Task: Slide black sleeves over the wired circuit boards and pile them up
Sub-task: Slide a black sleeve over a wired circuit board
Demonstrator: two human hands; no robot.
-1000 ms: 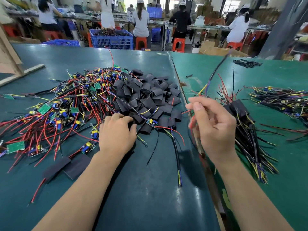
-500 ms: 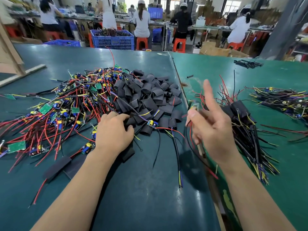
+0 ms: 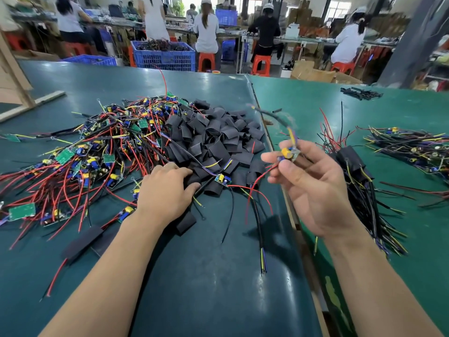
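Observation:
My right hand (image 3: 313,186) holds a small wired circuit board (image 3: 288,153) up in its fingertips, with a black cable and red wires swinging from it. My left hand (image 3: 167,190) rests knuckles-up on the near edge of the heap of black sleeves (image 3: 213,139), its fingers curled among them; what they hold is hidden. A tangle of bare wired boards (image 3: 80,156) lies left of the sleeves. A pile of sleeved boards (image 3: 357,181) lies right of my right hand.
Another bundle of wired boards (image 3: 410,149) lies at the far right. Flat black sleeves (image 3: 82,242) lie near my left forearm. A loose board (image 3: 222,179) with a long cable lies by the sleeve heap. A seam (image 3: 264,132) joins two green tables. Seated workers and blue crates stand behind.
My right hand has turned palm-up and brought the board into its fingertips, wires swinging. My left hand has shifted slightly along the sleeve heap's edge.

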